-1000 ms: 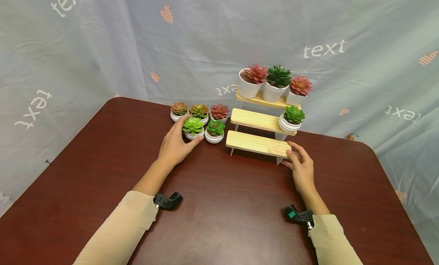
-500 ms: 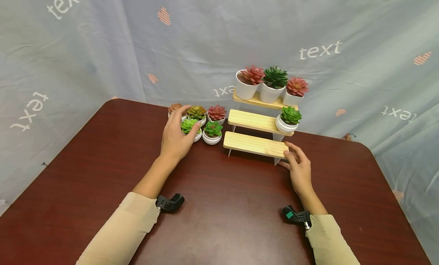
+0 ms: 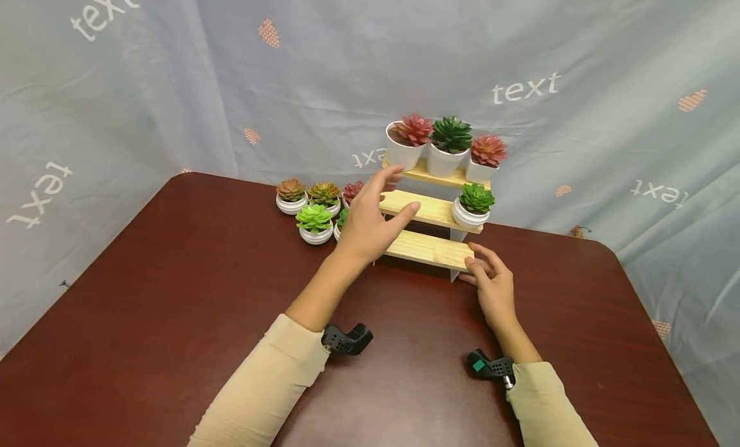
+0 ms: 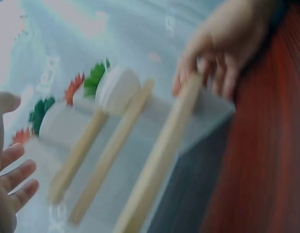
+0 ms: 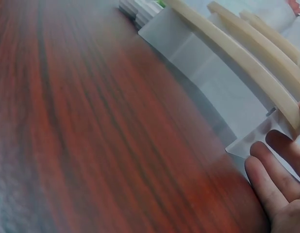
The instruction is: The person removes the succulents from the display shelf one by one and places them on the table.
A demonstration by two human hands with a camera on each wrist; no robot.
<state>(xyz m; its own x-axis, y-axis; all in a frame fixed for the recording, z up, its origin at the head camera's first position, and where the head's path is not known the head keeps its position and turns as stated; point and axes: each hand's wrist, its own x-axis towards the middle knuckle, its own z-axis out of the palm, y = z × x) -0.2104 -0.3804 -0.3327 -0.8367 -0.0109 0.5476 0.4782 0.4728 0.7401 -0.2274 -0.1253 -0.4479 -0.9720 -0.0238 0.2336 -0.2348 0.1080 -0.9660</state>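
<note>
The tiered stand [image 3: 429, 248] is partly hidden at left.

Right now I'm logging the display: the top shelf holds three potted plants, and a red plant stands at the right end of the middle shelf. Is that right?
Only the colour is wrong: the head view shows a green plant at the right end of the middle shelf.

1. Reads as a curtained-off recording corner; cannot tell whether inside a home, office or lab.
2. Hung behind and to both sides: grey-blue fabric [image 3: 347, 61], folded, printed with white lettering [image 3: 526, 89] and pinkish motifs [image 3: 268, 33].
3. Set close to fabric: dark red-brown, wood-grained tabletop [image 3: 428, 370], corners rounded.
4. Laid out there: white-potted succulents [image 3: 315, 222], tiered wooden stand [image 3: 430, 248]; suggests décor display.
5. Worn: black wrist cameras [image 3: 349, 339]; supports recording setup.
</note>
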